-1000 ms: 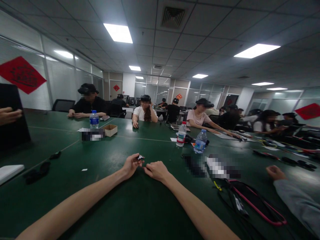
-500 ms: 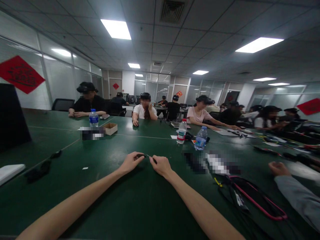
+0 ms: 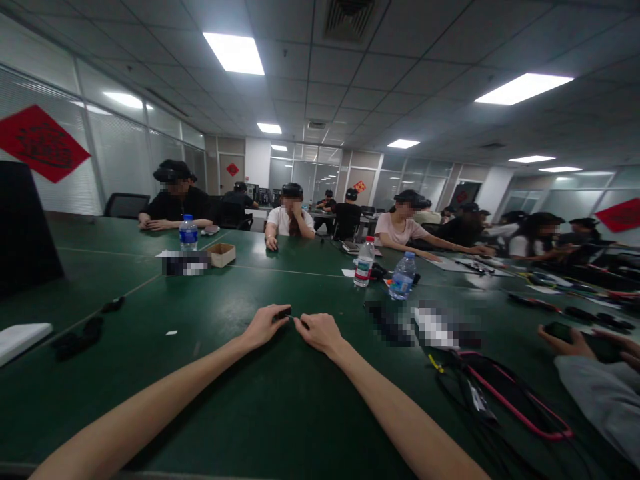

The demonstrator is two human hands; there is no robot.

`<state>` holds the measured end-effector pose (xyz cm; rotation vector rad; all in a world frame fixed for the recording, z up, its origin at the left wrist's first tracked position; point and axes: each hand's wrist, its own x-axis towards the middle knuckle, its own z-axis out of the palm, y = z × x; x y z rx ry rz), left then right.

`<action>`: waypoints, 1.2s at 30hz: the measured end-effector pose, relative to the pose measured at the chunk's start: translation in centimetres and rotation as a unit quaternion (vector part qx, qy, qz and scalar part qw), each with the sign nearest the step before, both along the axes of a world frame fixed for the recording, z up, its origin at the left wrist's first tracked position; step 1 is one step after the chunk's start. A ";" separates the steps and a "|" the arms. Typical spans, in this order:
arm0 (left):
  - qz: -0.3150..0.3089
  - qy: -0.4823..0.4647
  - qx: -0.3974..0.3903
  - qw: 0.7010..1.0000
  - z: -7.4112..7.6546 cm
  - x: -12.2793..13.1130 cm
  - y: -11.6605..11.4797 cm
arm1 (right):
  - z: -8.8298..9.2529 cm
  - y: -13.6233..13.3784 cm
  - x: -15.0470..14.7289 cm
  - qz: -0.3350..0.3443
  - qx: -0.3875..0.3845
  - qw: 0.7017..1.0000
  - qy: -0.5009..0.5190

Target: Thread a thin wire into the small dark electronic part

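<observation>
Above the green table [image 3: 235,393], my left hand [image 3: 264,327] pinches a small black object [image 3: 285,313] between thumb and fingers; its kind is too small to make out. My right hand [image 3: 320,331] is closed, fingertips pointing left, on a slim tool with a thin pale shaft [image 3: 290,317]. That shaft reaches across the narrow gap to the black object, and I cannot tell whether it enters it or only touches it. The tool's handle is hidden in my right hand.
A small open box [image 3: 223,255] and a blue-capped bottle [image 3: 189,233] stand ahead left. Two more bottles, one red-capped [image 3: 364,262] and one blue-capped [image 3: 402,277], are ahead right. Cables and a pink-edged loop [image 3: 530,407] lie right. A neighbour's hands [image 3: 570,343] hold a phone.
My right hand has turned so the tool's dark handle no longer shows and its fingers sit closer to the left hand's object. The neighbour at right now holds a phone.
</observation>
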<state>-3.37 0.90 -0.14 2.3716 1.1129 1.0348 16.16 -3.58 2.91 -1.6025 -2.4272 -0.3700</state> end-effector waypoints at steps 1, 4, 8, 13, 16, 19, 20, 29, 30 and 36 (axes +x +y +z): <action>0.001 0.004 0.002 1.000 0.0 0.0 0.0 | 0.0 0.0 0.0 0.002 -0.001 1.000 -0.001; 0.006 0.016 0.009 1.000 0.0 0.0 -0.1 | 0.0 0.0 -0.1 0.009 -0.002 1.000 -0.009; 0.021 0.035 0.029 0.999 -0.3 0.0 0.1 | -0.2 0.0 -0.2 0.001 0.011 1.000 -0.011; 0.047 0.097 0.039 0.993 -0.7 0.2 0.1 | -0.3 0.0 -0.2 -0.011 0.013 1.000 -0.020; 0.062 0.136 0.041 0.988 -0.5 0.4 -0.3 | -0.1 -0.1 -0.2 -0.013 0.013 0.999 -0.030; 0.088 0.186 0.044 0.978 0.0 0.5 -0.9 | 0.0 -0.3 -0.4 -0.008 0.009 0.999 -0.038; 0.097 0.203 0.047 0.973 0.1 0.5 -1.1 | 0.0 -0.4 -0.5 -0.008 0.010 0.999 -0.040; 0.146 0.310 0.071 0.937 0.9 1.0 -1.4 | -0.5 -1.3 -1.9 -0.046 -0.004 0.999 -0.026; 0.146 0.316 0.074 0.934 1.0 1.1 -1.4 | -0.4 -1.3 -2.0 -0.050 -0.010 0.998 -0.024; 0.109 0.340 0.094 0.930 1.0 1.5 -1.8 | -0.1 -0.3 -1.5 -0.087 -0.015 0.996 -0.010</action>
